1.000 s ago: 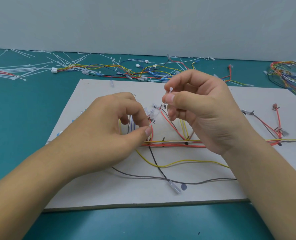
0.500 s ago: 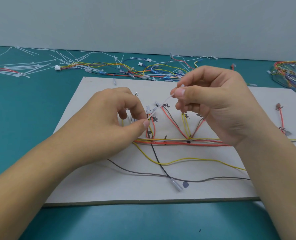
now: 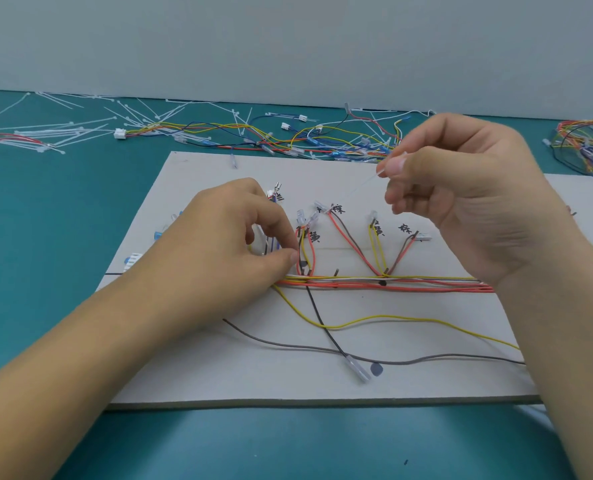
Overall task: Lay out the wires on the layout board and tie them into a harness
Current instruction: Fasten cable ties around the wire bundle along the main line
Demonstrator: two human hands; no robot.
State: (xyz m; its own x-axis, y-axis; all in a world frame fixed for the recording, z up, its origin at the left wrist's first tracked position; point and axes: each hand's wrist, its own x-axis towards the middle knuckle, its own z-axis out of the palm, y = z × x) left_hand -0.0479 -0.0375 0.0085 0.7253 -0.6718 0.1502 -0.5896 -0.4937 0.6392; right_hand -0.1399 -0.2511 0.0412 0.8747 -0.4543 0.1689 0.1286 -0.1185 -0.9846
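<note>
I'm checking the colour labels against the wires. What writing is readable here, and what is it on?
"棕": handwritten mark on the layout board, by the red-brown pair.
"黄": second mark, right of the left hand.
"黄": third mark, by the yellow pair, partly crossed.
"棕": fourth mark, further right.
Fifth mark, above the left hand: partly hidden, unreadable.

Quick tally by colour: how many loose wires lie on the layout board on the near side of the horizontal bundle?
Yellow wire: 1
Black wire: 1
Grey wire: 1
Total: 3
</note>
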